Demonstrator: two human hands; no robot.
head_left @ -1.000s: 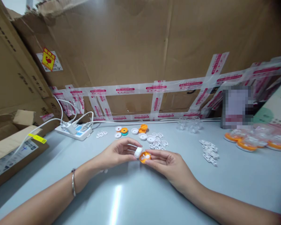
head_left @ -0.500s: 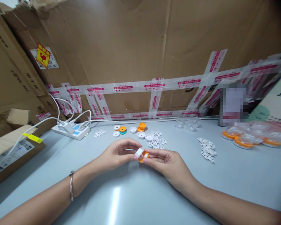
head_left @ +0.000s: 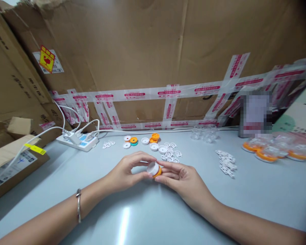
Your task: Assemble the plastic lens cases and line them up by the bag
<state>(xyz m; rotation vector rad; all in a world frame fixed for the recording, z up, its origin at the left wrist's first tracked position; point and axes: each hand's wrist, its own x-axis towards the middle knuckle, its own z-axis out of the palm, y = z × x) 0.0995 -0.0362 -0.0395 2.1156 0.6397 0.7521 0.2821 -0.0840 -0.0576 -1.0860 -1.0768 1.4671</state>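
Note:
Over the middle of the table, my left hand [head_left: 132, 170] pinches a round white part [head_left: 152, 168] between thumb and fingers. Against its right side sits an orange ring-shaped part [head_left: 158, 172], which my right hand [head_left: 180, 175] grips from the right. The two parts touch and are tilted. Behind the hands lie white round caps [head_left: 163, 149], orange caps [head_left: 154, 137] and a teal-edged one [head_left: 134, 143]. Several flat white cut-out pieces [head_left: 170, 157] are heaped close behind my right hand.
A white power strip [head_left: 79, 140] with plugs and cables stands at the back left, by an open cardboard box [head_left: 17, 160]. Clear plastic domes [head_left: 205, 133], white lattice pieces [head_left: 226, 164] and orange-based clear-topped units [head_left: 266, 153] lie right. A large cardboard sheet [head_left: 142, 51] stands behind.
The white part has turned and now lies over the orange part, whose open inside no longer shows. Both hands have stayed in nearly the same place.

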